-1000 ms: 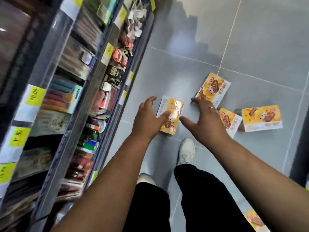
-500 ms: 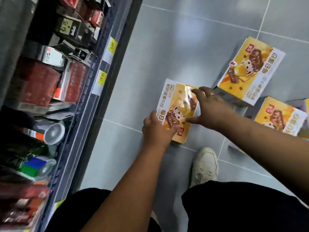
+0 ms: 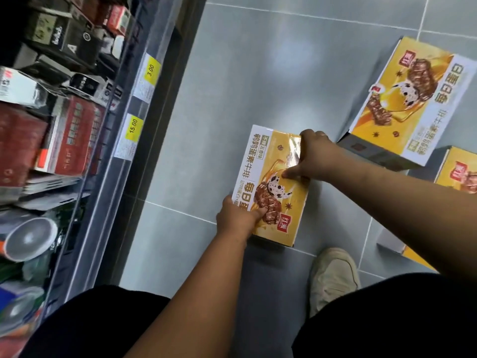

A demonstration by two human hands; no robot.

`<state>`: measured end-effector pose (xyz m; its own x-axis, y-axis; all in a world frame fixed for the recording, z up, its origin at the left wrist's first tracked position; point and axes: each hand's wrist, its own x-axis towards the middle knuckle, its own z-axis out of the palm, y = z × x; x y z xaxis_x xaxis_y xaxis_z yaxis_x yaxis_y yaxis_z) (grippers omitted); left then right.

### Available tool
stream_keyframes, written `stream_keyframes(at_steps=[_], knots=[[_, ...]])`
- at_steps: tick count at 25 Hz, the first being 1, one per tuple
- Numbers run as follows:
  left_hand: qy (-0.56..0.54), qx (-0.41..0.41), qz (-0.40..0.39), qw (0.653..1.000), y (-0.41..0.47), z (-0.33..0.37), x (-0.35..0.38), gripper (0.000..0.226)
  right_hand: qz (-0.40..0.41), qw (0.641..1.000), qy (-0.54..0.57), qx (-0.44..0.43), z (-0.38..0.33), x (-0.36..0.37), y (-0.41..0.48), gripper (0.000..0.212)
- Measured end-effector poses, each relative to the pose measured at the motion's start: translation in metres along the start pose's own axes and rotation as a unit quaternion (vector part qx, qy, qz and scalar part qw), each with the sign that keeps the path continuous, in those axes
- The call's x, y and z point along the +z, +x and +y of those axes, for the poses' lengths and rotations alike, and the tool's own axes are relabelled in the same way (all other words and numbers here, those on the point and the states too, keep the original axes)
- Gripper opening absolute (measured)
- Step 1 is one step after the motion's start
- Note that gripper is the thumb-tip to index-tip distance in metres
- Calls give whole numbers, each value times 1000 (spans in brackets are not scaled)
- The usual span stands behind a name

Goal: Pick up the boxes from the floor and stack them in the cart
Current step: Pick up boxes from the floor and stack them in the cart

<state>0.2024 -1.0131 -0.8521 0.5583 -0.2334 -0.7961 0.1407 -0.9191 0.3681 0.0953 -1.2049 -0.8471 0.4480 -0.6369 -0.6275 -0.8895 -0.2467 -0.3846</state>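
Box (image 3: pixel 273 182) printed 鹌鹑蛋素牛排 lies on the grey floor (image 3: pixel 232 73), near the shelf (image 3: pixel 98 215) whose price tags (image 3: pixel 133 129) read 15.00 and 3.00. Your left hand (image 3: pixel 238 218) grips its near edge and your right hand (image 3: pixel 317 153) grips its far side, the same holds as half a second ago.

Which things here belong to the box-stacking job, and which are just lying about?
Job: held box, gripped by left hand and right hand; floor boxes waiting: upper-right box, right-edge box, lower-right box. No cart shows.
Lying about: shelf goods, price tags, shoe.
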Motion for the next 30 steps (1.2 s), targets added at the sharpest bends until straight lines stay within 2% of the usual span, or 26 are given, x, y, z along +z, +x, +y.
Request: stream_keyframes(at_steps=[4, 10, 19, 22, 27, 30], knots=[[4, 9, 13, 1000, -24, 3, -8, 70, 27, 1000, 6, -15, -15, -19, -26, 101], [45, 52, 35, 997, -117, 43, -79, 73, 53, 998, 27, -18, -71, -100, -118, 103], [17, 76, 38, 996, -335, 91, -215, 71, 58, 997, 44, -26, -169, -251, -322, 103], [5, 73, 46, 996, -419, 96, -264, 71, 58, 996, 18, -63, -208, -302, -405, 104], [9, 107, 76, 991, -554, 97, -333, 93, 87, 988, -41, -122, -267, -367, -519, 101], [10, 123, 123, 985, -618, 84, -372, 103, 93, 980, -43, -171, -303, -384, -569, 99]])
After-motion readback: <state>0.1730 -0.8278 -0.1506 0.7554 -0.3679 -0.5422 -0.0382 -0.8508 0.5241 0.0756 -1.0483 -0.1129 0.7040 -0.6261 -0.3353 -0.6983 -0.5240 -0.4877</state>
